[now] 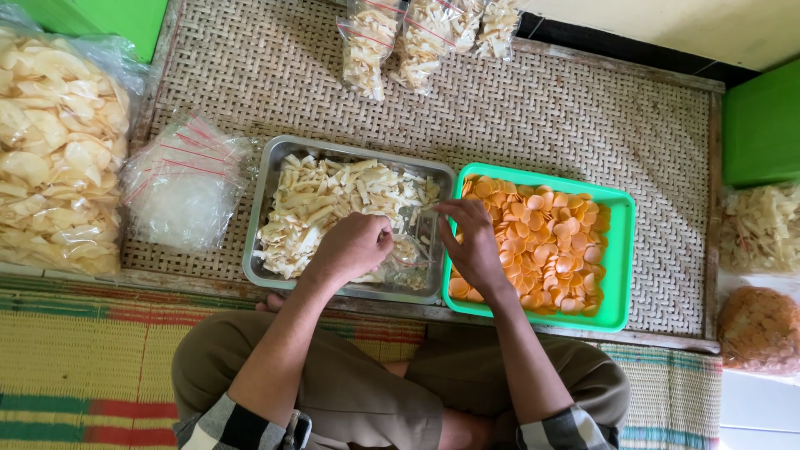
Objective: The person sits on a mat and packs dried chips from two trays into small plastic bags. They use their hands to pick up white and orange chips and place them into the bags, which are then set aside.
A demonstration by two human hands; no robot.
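- Woven bamboo mat (542,117) covers the low table, with a striped rug (75,367) beside the person's crossed legs.
- Left hand (354,246) sits over the metal tray (265,179) of pale cracker sticks (325,196), fingers curled together on some sticks.
- Right hand (475,246) pinches the small clear bag (410,250) open at the tray's right end.
- Green tray (621,258) of round orange crackers (546,242) touches the metal tray.
- Empty bags (183,187) lie left; filled bags (417,33) lie at the far edge.

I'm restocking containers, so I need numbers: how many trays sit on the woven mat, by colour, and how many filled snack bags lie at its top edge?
Metal tray: 1
Green tray: 1
Filled snack bags at the top edge: 3
Total: 5
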